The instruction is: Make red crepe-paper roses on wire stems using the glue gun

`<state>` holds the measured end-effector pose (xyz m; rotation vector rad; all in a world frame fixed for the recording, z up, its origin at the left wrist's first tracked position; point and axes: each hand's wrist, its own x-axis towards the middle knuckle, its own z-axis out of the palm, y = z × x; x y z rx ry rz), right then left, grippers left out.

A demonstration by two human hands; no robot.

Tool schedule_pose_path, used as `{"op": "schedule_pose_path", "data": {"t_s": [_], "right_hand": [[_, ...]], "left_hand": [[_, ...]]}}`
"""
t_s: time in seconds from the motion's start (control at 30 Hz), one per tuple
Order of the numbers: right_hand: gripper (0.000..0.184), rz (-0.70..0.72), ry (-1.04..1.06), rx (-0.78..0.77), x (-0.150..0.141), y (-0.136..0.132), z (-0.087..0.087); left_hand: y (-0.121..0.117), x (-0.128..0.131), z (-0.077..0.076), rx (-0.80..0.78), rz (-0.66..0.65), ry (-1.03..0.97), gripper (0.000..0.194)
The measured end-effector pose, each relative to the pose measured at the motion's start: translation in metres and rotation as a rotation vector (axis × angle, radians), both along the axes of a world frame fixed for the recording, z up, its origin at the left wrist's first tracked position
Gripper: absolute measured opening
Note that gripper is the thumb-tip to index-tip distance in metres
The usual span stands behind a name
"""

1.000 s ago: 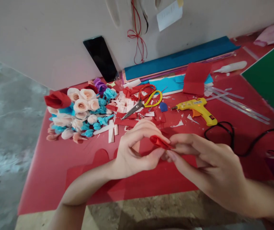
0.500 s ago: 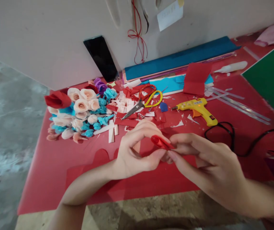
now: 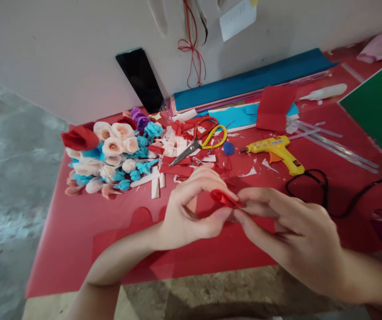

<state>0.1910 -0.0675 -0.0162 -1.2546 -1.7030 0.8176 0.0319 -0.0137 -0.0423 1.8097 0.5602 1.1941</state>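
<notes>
Both hands meet over the red table point(image 3: 77, 240), pinching one small rolled piece of red paper point(image 3: 222, 198). My left hand point(image 3: 191, 209) curls its thumb and forefinger round the roll's left end. My right hand point(image 3: 287, 231) grips its right end with fingertips pressed together. Behind the hands lie scissors point(image 3: 199, 142) with yellow and red handles among red and white paper scraps point(image 3: 174, 166), and a yellow glue gun point(image 3: 275, 149) to the right.
A heap of paper roses point(image 3: 110, 153) in peach, blue, red and purple lies at the left. A black phone point(image 3: 140, 80) leans on the wall. Blue paper sheets point(image 3: 254, 78), a red folded sheet point(image 3: 274, 109), clear glue sticks point(image 3: 331, 146), a black cable point(image 3: 327, 186) and a green board point(image 3: 380, 106) lie right.
Both hands keep their pinch on the red roll; the fingers shift very slightly. Nothing else moved.
</notes>
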Motion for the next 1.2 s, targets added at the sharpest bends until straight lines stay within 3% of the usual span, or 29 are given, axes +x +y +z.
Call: {"op": "schedule_pose_path", "data": {"t_s": [0.47, 0.67, 0.8, 1.0, 1.2], "right_hand": [[0.022, -0.058, -0.086, 0.088, -0.003, -0.003, -0.003], [0.021, -0.029, -0.077, 0.065, -0.002, 0.001, -0.002], [0.021, 0.002, 0.009, -0.044, 0.003, 0.005, 0.000], [0.011, 0.161, 0.318, -0.336, 0.008, 0.008, 0.003], [0.013, 0.140, 0.363, -0.347, 0.008, 0.010, 0.003]], "left_hand": [[-0.001, 0.000, -0.001, -0.033, -0.023, -0.020, 0.007], [-0.003, 0.000, -0.001, -0.134, -0.031, -0.028, 0.006], [-0.004, -0.001, 0.003, -0.136, -0.049, -0.006, 0.008], [-0.003, -0.003, 0.003, -0.134, -0.057, 0.003, 0.011], [-0.004, -0.002, 0.002, -0.086, -0.022, 0.012, 0.013]]}}
